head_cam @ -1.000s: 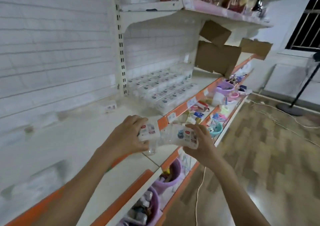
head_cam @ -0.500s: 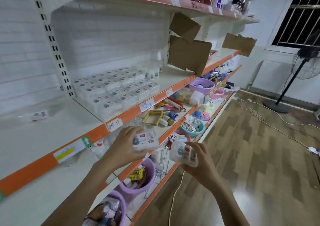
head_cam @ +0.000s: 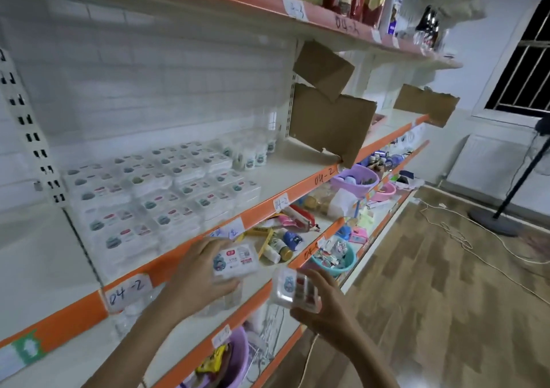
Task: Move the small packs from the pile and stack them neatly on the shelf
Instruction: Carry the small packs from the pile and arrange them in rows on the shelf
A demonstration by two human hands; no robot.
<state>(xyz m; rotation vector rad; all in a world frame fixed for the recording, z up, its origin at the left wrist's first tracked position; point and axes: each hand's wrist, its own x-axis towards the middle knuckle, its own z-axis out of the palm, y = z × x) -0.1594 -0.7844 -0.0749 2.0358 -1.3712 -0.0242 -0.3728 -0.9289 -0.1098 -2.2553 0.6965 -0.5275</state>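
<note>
My left hand [head_cam: 196, 274], low in the centre of the frame, grips a small pack [head_cam: 235, 260] with fingers curled over its top and thumb beneath, label facing me, forearm rising from the lower left. My right hand [head_cam: 323, 304], just to its right and slightly lower, holds a second pack [head_cam: 296, 288] tilted on edge, fingers wrapped round its far side. Both packs hover in front of the orange-edged shelf [head_cam: 285, 191]. Further up and left on that shelf sit the stacked packs [head_cam: 160, 194] in neat rows. Torn cardboard [head_cam: 330, 125] stands at the shelf's right.
</note>
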